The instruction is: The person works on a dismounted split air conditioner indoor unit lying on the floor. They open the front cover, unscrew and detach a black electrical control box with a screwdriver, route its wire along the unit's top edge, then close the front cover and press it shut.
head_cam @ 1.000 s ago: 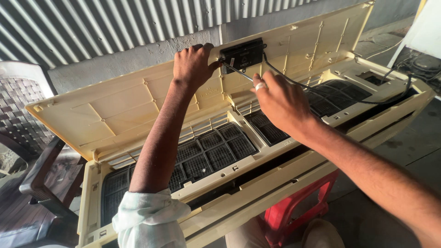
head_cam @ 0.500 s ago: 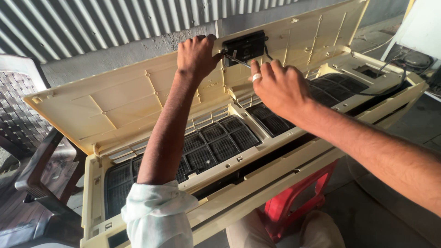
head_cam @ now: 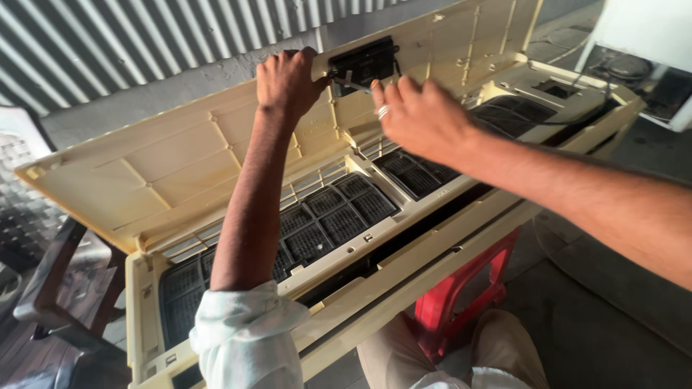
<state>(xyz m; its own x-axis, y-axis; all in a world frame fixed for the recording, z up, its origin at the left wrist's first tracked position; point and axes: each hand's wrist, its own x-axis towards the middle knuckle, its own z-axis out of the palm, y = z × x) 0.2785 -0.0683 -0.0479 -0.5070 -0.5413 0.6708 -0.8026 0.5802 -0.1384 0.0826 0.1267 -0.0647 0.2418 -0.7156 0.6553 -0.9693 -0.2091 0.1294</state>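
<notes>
Here, a yellowed split air-conditioner indoor unit [head_cam: 432,238] lies across a red plastic stool [head_cam: 461,295], its front cover [head_cam: 180,166] raised. The left hand [head_cam: 288,79] curls over the cover's top edge, gripping it beside a small black module [head_cam: 364,63] fixed to the inner face. The right hand [head_cam: 422,115], fingers loosely spread and holding nothing, hovers just below that module. Risk: should the left grip slacken, the hinged cover could drop onto the dusty filter mesh [head_cam: 324,216] and strain the thin wires. Whether the right fingertips touch the module cannot be told; the wires' route is partly hidden behind the hand.
</notes>
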